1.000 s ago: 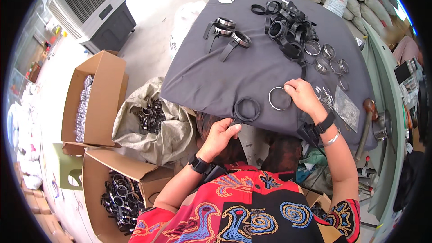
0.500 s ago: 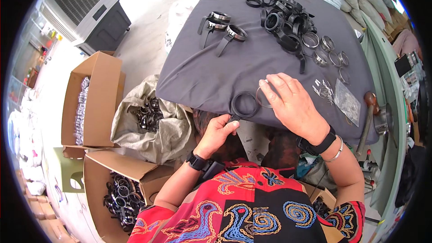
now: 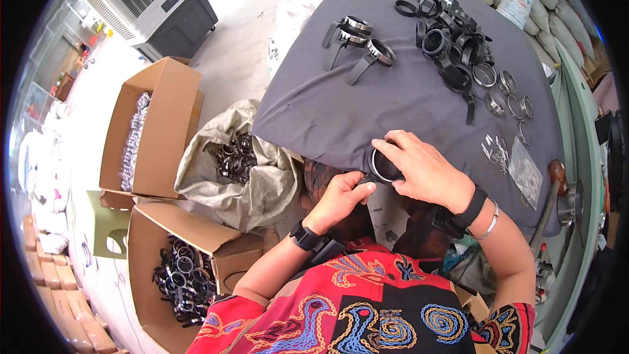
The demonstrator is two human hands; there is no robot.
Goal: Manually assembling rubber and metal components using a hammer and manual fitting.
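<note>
At the near edge of the grey cloth-covered table [image 3: 308,101], my left hand [image 3: 341,200] pinches the tab of a black ring between thumb and fingers. My right hand [image 3: 426,167] curves over the same spot, its fingers gripping a thin silvery metal ring [image 3: 375,165] set against the black one. How far the metal ring sits inside is hidden by my fingers. Further up lie several black rings with straps and silver rims, one of them a strapped ring [image 3: 380,52]. Behind them to the right is a pile of black rings [image 3: 452,36].
Loose metal rings [image 3: 485,75] and small metal pins [image 3: 496,152] lie on the right, near a clear plastic bag [image 3: 525,174] and a hammer [image 3: 550,203]. To the left stand a sack [image 3: 223,206] and cardboard boxes [image 3: 173,115] with metal parts. A cooler [image 3: 164,10] stands behind.
My right hand has brought the metal ring left and down onto the black ring, where before the two were apart. The whole view has shifted, so the table appears further right.
</note>
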